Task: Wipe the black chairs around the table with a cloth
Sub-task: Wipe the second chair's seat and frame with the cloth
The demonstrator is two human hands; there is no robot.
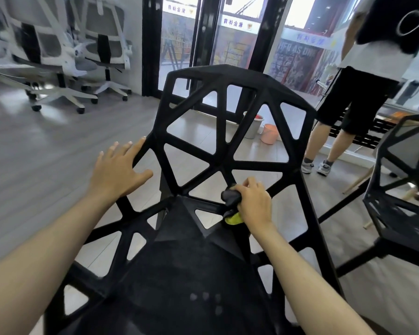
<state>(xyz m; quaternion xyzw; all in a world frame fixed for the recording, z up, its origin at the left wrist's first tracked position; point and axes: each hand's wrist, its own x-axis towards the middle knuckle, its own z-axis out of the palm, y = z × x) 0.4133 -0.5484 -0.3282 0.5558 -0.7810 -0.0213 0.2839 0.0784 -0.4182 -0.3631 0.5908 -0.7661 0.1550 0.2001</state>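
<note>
Nearest the camera, both bare forearms reach out over the seat of the black chair (198,269), which fills the middle of the view with its back rising away from the person. The right hand (254,204) has its fingers (248,186) curled tight round a bunched cloth (231,198), dark with a yellow-green patch showing under the palm, and presses it against the chair where the seat meets the lower struts of the back. The left hand (117,169) lies flat with fingers spread and straight, resting on the chair's left edge rail as if to steady it.

From the cloth-holding fingers, the unwiped-looking lattice of the back lies directly ahead and upward, its struts fanning out from just beyond the knuckles. The right hand is plainly the nearer one to those struts, so the wiping likely runs up along them.

Further right stands a second black chair (404,189), well apart from both hands. Beyond, a person (363,97) stands by the glass doors, buckets (267,134) sit on the floor, and white office chairs (58,52) stand far left.
</note>
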